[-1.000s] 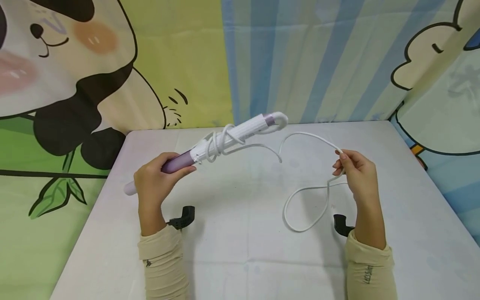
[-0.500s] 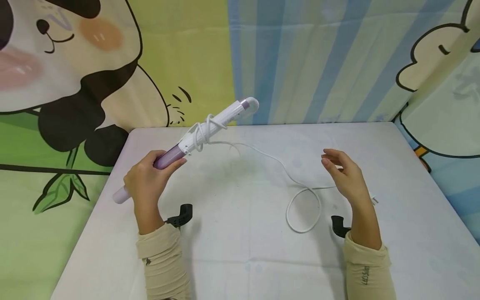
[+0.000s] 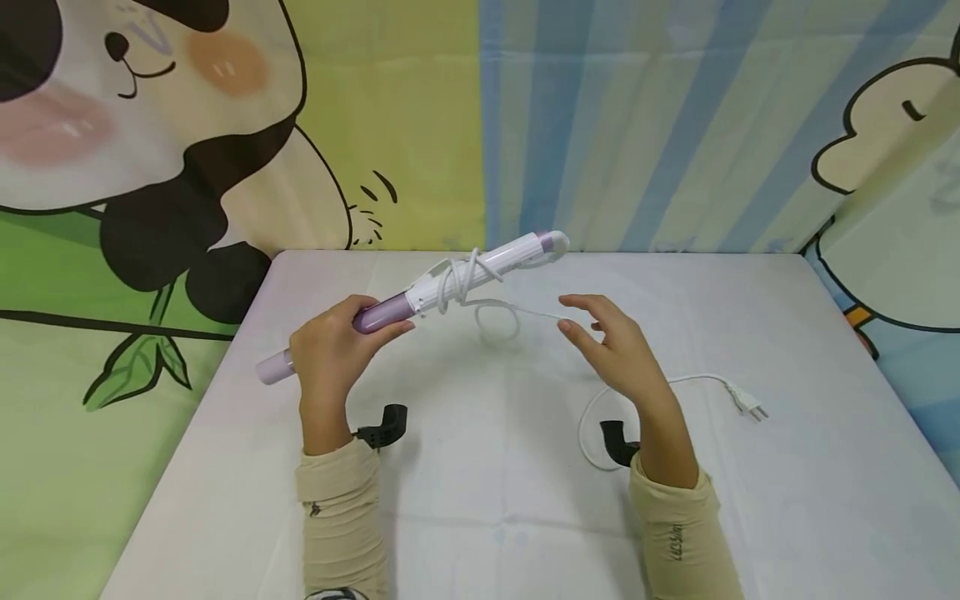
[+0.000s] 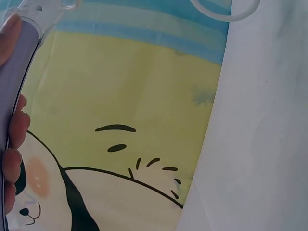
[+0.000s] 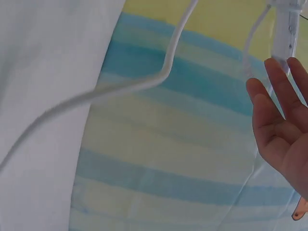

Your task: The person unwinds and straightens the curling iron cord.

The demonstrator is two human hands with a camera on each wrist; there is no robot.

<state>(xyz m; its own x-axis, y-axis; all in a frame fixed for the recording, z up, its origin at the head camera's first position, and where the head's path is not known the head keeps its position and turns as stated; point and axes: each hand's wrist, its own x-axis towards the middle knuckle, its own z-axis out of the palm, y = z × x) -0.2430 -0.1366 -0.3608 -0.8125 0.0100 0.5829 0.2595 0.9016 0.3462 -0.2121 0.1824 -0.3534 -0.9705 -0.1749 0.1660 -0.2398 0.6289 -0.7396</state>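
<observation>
A white and lilac hair iron is held up at a slant above the table, its white cord wound in loops round the white part. My left hand grips the lilac part, with the thumb along it; its lilac tip pokes out to the left of the hand. In the left wrist view several fingers curl round the lilac part. My right hand hovers to the right, fingers and thumb apart, near the loose stretch of cord. The right wrist view shows relaxed fingers with nothing between them.
The cord runs past the right forearm to a two-pin plug over the table's right side. A white cloth covers the table. Behind stands a printed cloth backdrop with a panda and stripes. Black wrist mounts sit on both wrists.
My right hand has let go of the cord and moved left towards the hair iron. The iron tipped up, then came down flatter, still in my left hand. The plug has come into view.
</observation>
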